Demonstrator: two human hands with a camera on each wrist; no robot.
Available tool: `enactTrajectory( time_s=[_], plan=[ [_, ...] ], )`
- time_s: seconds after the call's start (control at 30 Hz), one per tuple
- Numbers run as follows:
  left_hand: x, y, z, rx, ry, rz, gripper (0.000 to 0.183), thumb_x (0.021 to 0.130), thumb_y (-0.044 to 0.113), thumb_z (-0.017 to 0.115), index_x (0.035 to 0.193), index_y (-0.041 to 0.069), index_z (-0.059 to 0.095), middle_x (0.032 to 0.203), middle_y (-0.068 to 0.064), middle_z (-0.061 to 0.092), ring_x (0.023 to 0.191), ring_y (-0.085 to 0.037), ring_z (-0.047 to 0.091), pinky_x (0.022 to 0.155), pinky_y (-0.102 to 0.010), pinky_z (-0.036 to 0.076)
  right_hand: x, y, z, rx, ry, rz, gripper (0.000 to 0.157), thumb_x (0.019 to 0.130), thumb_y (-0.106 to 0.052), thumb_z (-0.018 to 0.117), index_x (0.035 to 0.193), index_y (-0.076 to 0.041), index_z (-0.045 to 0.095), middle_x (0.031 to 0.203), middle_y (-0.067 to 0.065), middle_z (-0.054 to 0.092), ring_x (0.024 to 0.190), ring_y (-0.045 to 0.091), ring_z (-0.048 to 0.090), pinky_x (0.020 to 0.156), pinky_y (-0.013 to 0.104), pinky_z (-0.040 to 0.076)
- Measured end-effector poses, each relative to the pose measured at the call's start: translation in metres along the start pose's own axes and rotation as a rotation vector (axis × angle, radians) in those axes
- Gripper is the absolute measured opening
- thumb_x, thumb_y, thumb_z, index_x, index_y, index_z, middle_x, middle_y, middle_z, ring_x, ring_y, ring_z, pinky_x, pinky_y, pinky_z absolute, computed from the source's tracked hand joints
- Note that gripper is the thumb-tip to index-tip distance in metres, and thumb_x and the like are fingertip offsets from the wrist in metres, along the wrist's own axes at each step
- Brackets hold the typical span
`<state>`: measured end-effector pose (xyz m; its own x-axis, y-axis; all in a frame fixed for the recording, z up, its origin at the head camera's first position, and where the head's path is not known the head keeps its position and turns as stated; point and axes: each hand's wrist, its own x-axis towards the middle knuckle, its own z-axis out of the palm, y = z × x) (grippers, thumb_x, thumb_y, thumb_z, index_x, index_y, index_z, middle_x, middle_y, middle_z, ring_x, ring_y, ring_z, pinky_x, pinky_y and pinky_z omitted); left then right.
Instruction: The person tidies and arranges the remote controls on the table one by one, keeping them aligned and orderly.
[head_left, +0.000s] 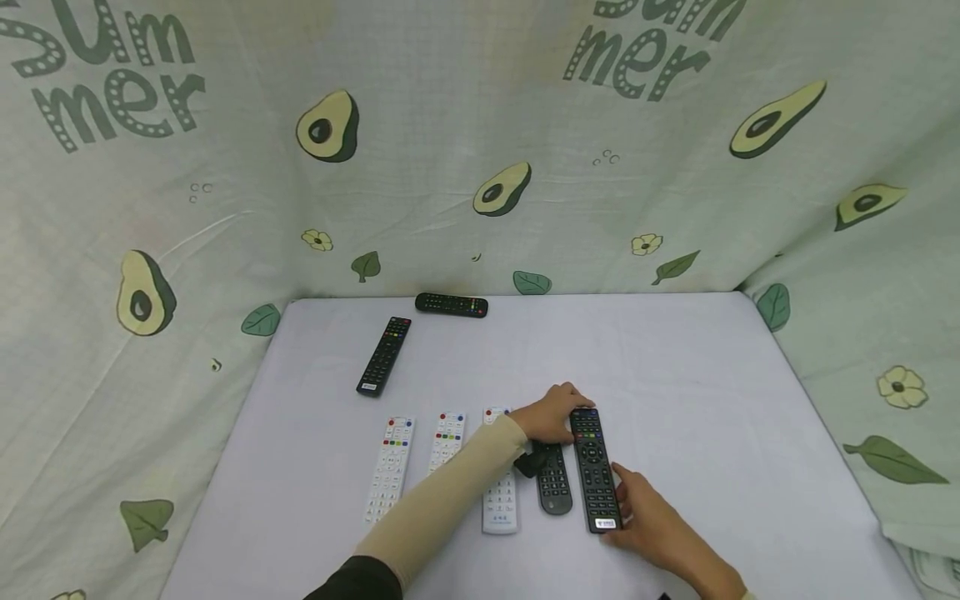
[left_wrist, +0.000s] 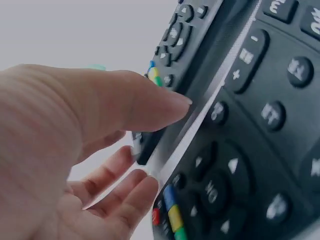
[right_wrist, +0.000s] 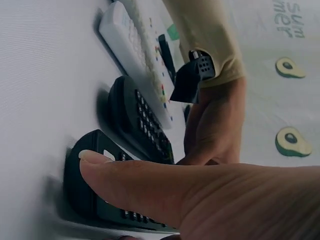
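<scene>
A long black remote control (head_left: 596,475) with a white label at its near end lies on the white table, rightmost in a row. My left hand (head_left: 553,414) holds its far end; in the left wrist view the thumb (left_wrist: 150,105) lies along its side. At the near right corner, my right hand (head_left: 648,517) grips the same remote, its thumb (right_wrist: 125,182) over the label end in the right wrist view. Just left of it lies a dark grey remote (head_left: 555,493) with a rounded end, its upper part hidden under my left hand and wrist camera.
Three white remotes, at left (head_left: 388,475), centre (head_left: 447,433) and right (head_left: 500,508), continue the row leftward, partly behind my left forearm. Farther back lie a slanted black remote (head_left: 383,357) and a crosswise one (head_left: 452,305). Avocado-print cloth (head_left: 420,225) walls the table (head_left: 712,400).
</scene>
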<state>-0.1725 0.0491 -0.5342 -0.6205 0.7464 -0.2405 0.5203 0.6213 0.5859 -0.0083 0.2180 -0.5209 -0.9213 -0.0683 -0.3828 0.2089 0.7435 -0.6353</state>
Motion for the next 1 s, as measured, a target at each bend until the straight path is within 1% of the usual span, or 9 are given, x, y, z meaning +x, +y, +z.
enactTrajectory(
  time_s=[0.13,0.27,0.4,0.53,0.73,0.87,1.0],
  plan=[
    [-0.007,-0.007,-0.009,-0.062,0.049,-0.008,0.065,0.092,0.008,0.080,0.152,0.013,0.057,0.146,-0.007,0.051,0.139,-0.020,0.048,0.117,-0.027,0.042,0.002,-0.002,-0.010,-0.063,-0.006,-0.016,0.110,0.065,-0.015,0.098,0.151,0.016,0.038,0.109,0.013,0.059,0.090,0.019,0.061,0.076,0.041,0.060],
    [-0.016,-0.021,-0.022,-0.149,0.113,-0.015,0.061,0.096,0.009,0.076,0.153,0.011,0.055,0.146,-0.010,0.051,0.138,-0.023,0.049,0.118,-0.031,0.043,0.007,-0.006,-0.022,-0.094,0.013,-0.044,0.106,0.073,-0.021,0.096,0.153,0.015,0.036,0.118,0.016,0.057,0.098,0.024,0.063,0.081,0.047,0.061],
    [-0.025,-0.040,-0.033,-0.194,0.181,-0.018,0.057,0.099,0.008,0.073,0.153,0.009,0.054,0.146,-0.012,0.052,0.134,-0.026,0.051,0.115,-0.036,0.046,0.012,-0.012,-0.033,-0.124,0.046,-0.099,0.100,0.080,-0.023,0.092,0.153,0.013,0.035,0.125,0.020,0.056,0.104,0.030,0.064,0.085,0.050,0.061],
    [-0.038,-0.058,-0.045,-0.252,0.260,-0.047,0.054,0.100,0.007,0.070,0.152,0.008,0.054,0.144,-0.013,0.054,0.133,-0.029,0.052,0.113,-0.039,0.047,0.020,-0.021,-0.042,-0.137,0.079,-0.172,0.093,0.085,-0.020,0.088,0.153,0.013,0.035,0.128,0.025,0.055,0.108,0.037,0.065,0.087,0.053,0.061],
    [-0.055,-0.086,-0.059,-0.341,0.374,-0.138,0.051,0.101,0.006,0.069,0.150,0.004,0.055,0.143,-0.016,0.055,0.134,-0.032,0.054,0.114,-0.042,0.047,0.036,-0.035,-0.048,-0.133,0.099,-0.263,0.085,0.089,-0.016,0.085,0.153,0.013,0.036,0.130,0.027,0.054,0.110,0.041,0.064,0.090,0.055,0.060],
    [-0.065,-0.104,-0.066,-0.397,0.455,-0.212,0.049,0.102,0.007,0.068,0.149,0.003,0.055,0.143,-0.016,0.056,0.133,-0.033,0.055,0.113,-0.043,0.048,0.053,-0.044,-0.051,-0.128,0.095,-0.324,0.082,0.091,-0.016,0.083,0.152,0.013,0.038,0.129,0.028,0.055,0.112,0.042,0.063,0.090,0.054,0.059],
    [-0.075,-0.118,-0.075,-0.441,0.549,-0.287,0.048,0.102,0.007,0.067,0.148,0.003,0.056,0.142,-0.017,0.056,0.131,-0.034,0.055,0.112,-0.045,0.048,0.073,-0.054,-0.051,-0.111,0.078,-0.356,0.077,0.092,-0.015,0.081,0.151,0.013,0.040,0.129,0.028,0.056,0.114,0.043,0.063,0.093,0.056,0.059]
  ],
)
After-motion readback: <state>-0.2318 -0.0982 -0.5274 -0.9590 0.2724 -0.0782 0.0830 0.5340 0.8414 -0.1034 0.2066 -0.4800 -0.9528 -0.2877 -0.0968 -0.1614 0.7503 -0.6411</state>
